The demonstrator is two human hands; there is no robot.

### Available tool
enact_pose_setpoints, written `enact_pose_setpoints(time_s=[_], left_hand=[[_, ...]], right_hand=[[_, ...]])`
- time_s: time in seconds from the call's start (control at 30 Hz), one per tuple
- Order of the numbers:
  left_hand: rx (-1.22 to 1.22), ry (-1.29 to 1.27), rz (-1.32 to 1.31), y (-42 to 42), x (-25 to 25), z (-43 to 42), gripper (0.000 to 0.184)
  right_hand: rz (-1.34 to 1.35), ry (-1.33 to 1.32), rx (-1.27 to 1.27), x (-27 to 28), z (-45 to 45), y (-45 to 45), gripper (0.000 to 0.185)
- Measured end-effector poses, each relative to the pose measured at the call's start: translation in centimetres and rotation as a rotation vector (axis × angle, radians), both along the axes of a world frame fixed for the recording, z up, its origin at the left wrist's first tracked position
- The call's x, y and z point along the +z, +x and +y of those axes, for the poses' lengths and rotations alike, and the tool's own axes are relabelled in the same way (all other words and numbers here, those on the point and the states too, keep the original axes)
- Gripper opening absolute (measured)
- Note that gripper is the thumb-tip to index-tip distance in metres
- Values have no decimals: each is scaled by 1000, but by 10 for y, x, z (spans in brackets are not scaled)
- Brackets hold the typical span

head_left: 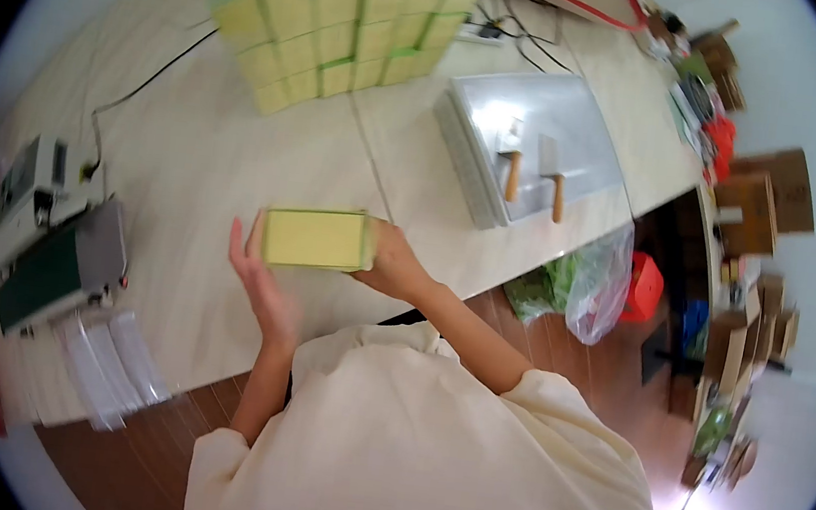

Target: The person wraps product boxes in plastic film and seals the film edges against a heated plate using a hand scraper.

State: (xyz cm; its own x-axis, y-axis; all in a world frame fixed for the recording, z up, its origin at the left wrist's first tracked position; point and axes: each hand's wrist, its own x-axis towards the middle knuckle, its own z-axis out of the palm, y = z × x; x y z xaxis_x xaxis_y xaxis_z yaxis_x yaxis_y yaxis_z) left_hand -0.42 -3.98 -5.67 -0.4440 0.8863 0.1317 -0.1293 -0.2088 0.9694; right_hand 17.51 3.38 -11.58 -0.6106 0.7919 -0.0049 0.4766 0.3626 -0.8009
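Pale-yellow rectangular block edged in green [315, 238] is showing between the person's hands, in front of the cream-coloured cloth shirt [446, 451] and over the pale wood-grained surface [198, 176]. The right grip [397, 262] is clamping its right end; the left grip [273, 290] is standing at the left end with one digit spreading away, and I cannot tell whether it is pressing or only steadying. Judging by the flat face and straight edges, the block is probably behaving as a stiff, fairly light piece, perhaps slightly slippery on its face, with the corners likely being the parts easiest to dent. Taking hold at both short ends is seeming safest, since that is leaving the broad face untouched. Similar pieces are standing in a tall yellow-and-green stack [338, 30] farther back, so they are apparently bearing weight without visibly crushing
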Motion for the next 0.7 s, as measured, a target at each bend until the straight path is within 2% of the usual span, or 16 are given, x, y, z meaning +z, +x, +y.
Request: enact_pose_setpoints(time_s=[0.03,0.07,0.1,0.13,0.17,0.2,0.23,0.27,0.3,0.33,0.37,0.4,0.47,0.53,0.7], left_hand=[[40,-39,101,3,14,1,71],[83,-72,204,4,25,4,66],[42,-63,207,5,29,7,66],[118,-1,231,5,32,10,57],[205,58,255,5,35,13,48],[197,55,262,3,39,16,48],[207,115,384,1,43,18,37],[221,171,511,0,49,19,26],[229,162,528,-1,58,19,26],[138,99,664,0,68,21,21],[51,28,798,1,74,21,18],[78,3,817,5,76,23,18],[13,-202,832,12,80,24,21],[34,-292,915,20,81,27,22],[-32,-574,981,56,97,29,24]], right_hand=[[-87,155,-41,19,-6,5,85],[-90,160,-90,34,-5,14,85],[-99,251,-110,47,-1,25,82],[-108,340,-119,54,4,38,79],[-34,343,-258,54,12,57,65],[-71,415,-420,43,23,82,64],[-178,465,-604,41,34,108,57],[-108,517,-742,45,46,136,48],[-119,524,-845,44,59,164,43],[-262,627,-882,46,68,191,42],[-430,613,-968,42,74,212,39],[-530,644,-974,30,79,236,35],[-907,680,-835,19,85,263,28],[-893,506,-993,7,89,274,26],[-779,389,-960,-10,92,285,24]])
